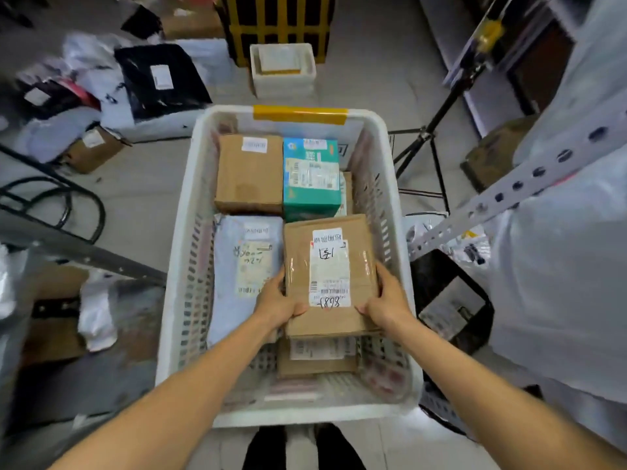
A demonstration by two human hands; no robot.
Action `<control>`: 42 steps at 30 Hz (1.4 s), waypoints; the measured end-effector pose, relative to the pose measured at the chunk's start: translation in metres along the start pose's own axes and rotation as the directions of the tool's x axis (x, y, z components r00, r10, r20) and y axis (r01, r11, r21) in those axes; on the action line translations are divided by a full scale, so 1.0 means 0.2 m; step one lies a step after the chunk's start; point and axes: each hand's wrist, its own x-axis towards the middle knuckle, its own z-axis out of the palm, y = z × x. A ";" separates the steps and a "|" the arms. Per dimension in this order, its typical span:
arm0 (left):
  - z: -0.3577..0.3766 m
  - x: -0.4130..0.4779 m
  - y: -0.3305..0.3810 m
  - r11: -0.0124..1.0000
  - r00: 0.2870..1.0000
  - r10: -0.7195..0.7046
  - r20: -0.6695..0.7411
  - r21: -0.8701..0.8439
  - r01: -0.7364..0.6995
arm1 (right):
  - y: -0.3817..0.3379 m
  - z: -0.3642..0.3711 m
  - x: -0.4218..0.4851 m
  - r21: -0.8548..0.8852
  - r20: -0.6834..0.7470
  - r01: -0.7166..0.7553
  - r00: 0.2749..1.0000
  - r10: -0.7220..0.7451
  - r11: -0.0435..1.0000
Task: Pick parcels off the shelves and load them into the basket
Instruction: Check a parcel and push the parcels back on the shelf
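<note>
My fingers curled partly out of sight round the flat, tape-glossed brown cardboard parcel (329,266). My left hand (278,301) and right hand (386,300) gripped its sides inside the slotted white plastic basket (339,415), half covering another box (315,361).

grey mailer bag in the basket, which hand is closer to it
Left. The left hand grips the brown parcel at its left edge, right beside the grey mailer bag; the right hand grips the opposite edge, the parcel lying between.
</note>
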 end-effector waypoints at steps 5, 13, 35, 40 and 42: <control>-0.05 0.23 0.03 0.998 1.000 0.006 -0.009 0.058 -0.006 | 0.02 0.11 0.24 0.013 0.034 -0.026 0.999 0.025 1.000; -0.09 0.44 -0.05 0.957 0.996 0.068 -0.049 0.285 -0.052 | 0.11 0.29 0.47 0.087 0.023 -0.034 0.999 0.032 0.996; -0.22 0.09 0.27 0.561 0.927 0.333 0.174 0.754 -0.343 | -0.28 0.13 0.04 -0.495 0.126 0.198 0.980 -0.156 0.846; -0.29 -0.20 0.50 0.271 0.826 0.406 0.391 0.812 -0.517 | -0.45 0.05 -0.34 -0.581 0.118 0.239 0.971 -0.210 0.778; -0.30 -0.35 0.56 0.137 0.782 0.399 0.479 0.812 -0.568 | -0.50 0.02 -0.49 -0.605 0.096 0.227 0.972 -0.213 0.763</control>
